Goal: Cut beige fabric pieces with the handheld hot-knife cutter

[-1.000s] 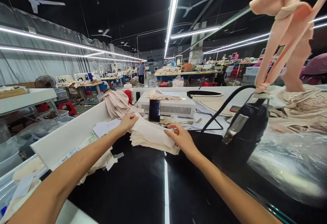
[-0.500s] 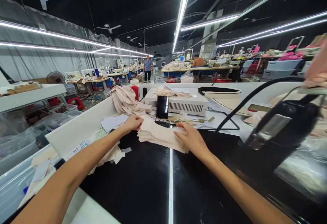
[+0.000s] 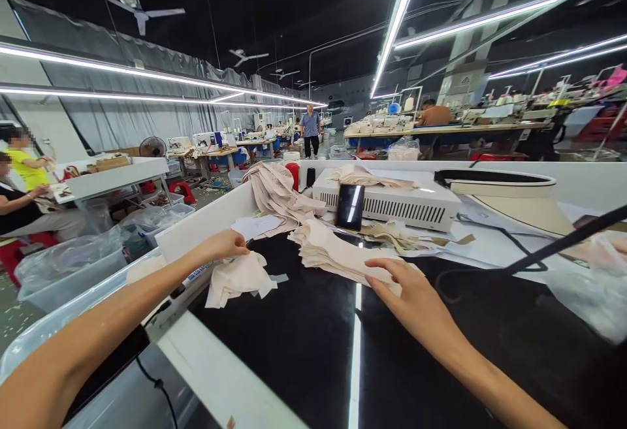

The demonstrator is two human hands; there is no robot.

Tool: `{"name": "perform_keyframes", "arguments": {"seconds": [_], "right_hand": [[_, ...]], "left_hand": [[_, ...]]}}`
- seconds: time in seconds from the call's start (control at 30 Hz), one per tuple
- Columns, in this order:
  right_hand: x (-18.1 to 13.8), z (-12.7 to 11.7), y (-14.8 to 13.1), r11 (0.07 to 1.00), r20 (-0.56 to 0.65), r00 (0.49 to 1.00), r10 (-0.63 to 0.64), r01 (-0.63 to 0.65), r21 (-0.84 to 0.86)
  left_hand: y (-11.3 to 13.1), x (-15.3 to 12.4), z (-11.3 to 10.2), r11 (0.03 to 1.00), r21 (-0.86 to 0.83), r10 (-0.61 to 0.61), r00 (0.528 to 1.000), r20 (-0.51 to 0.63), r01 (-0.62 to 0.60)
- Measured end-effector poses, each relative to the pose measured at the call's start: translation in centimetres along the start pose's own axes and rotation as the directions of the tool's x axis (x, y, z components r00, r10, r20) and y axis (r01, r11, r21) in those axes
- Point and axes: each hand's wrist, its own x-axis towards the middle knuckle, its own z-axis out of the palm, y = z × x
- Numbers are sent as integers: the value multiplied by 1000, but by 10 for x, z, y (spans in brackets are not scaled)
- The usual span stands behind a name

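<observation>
My left hand [image 3: 226, 245] is at the left of the black tabletop [image 3: 304, 344], its fingers closed at the upper edge of a loose pile of cream fabric pieces [image 3: 240, 279]. Its fingertips are partly hidden. Farther right lies a neat stack of curved cream fabric pieces [image 3: 337, 253]. Over that stack's right end rests my right hand [image 3: 409, 282], thumb and fingers apart, the fingertips touching or just above the top piece. A dark phone [image 3: 349, 207] leans upright behind the stack against a white vented box [image 3: 411, 206].
More pink-beige fabric pieces [image 3: 281, 194] drape over the white side wall, beside a red thread cone [image 3: 292, 174]. A cream visor-shaped piece [image 3: 509, 197] stands back right, near a black cable [image 3: 553, 249] and a plastic bag [image 3: 590, 285]. Co-workers sit at far left; a person [image 3: 310, 130] stands in the aisle.
My left hand has left the stack's left end and moved left to the loose pile. My right hand stays by the stack's right end. The view has turned left.
</observation>
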Motion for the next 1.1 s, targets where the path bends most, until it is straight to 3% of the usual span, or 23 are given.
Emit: {"name": "perform_keyframes", "arguments": {"seconds": [0.2,0.47,0.63,0.8,0.93,1.1], "right_hand": [[-15,3,-25,995,79,997,13,-21,100],[-36,2,-60,988,203,979,26,-56,144],[-46,6,-72,983,260,965,42,-86,162],[-58,12,-91,952,370,924,93,-192,239],[-64,19,-107,841,475,864,163,-374,391],[-73,25,-123,578,599,754,271,-624,525]], "left_hand": [[-12,-6,21,1000,16,8,999,52,-8],[-20,-3,41,999,-45,-1,1000,12,1],[-20,-13,33,982,-182,55,998,-1,-54],[-3,-40,10,921,-349,164,985,-60,-174],[22,-62,0,854,-476,225,974,-27,-210],[55,-83,7,771,-605,289,956,56,-198]]}}
